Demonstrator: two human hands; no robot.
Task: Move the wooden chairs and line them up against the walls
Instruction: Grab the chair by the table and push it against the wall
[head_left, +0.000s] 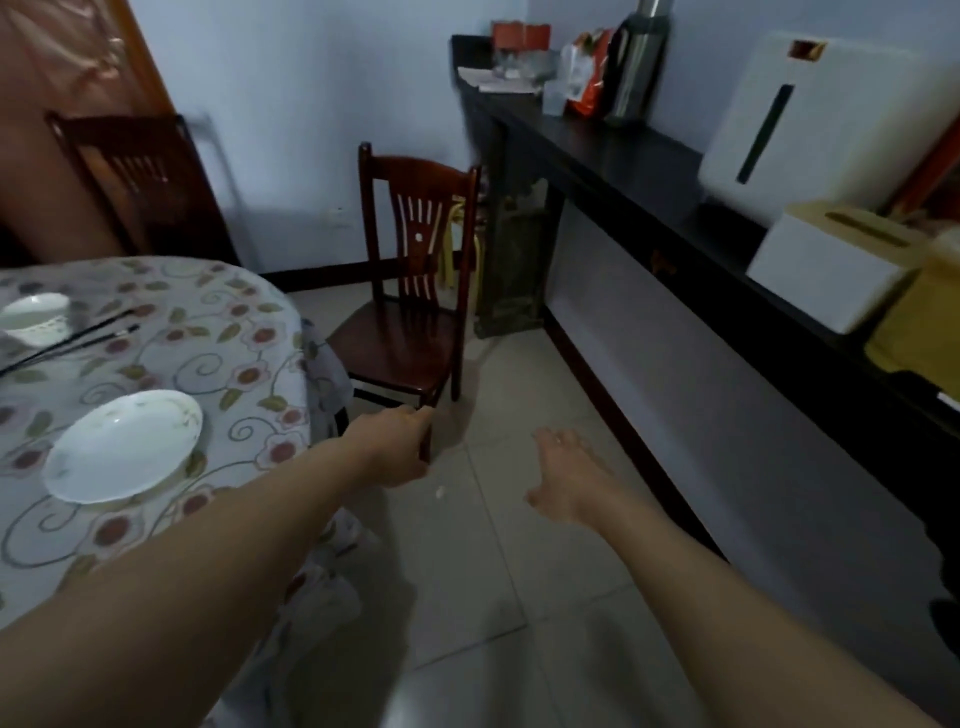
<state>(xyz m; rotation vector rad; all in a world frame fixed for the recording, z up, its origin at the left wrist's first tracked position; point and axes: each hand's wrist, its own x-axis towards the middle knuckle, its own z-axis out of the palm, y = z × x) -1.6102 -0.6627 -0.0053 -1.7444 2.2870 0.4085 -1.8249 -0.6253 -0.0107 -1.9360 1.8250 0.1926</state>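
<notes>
So I'm looking down at both arms reaching out over the tiled floor (519, 597). My left hand (396, 446) is curling its fingers around the front corner of the wooden chair (400, 332), right where the seat meets the front leg, so it's gripping the chair there. My right hand (566, 475) is hanging in the air just beside it, fingers loosely spread, touching nothing. The chair is sitting out in the room with its seat tucked next to the round table (156, 364), backrest facing the far wall, near the end of the long dark sideboard (623, 156). A second wooden chair (140, 182) is standing behind the table, far left. A white plate (122, 447) is lying on the floral tablecloth.
</notes>
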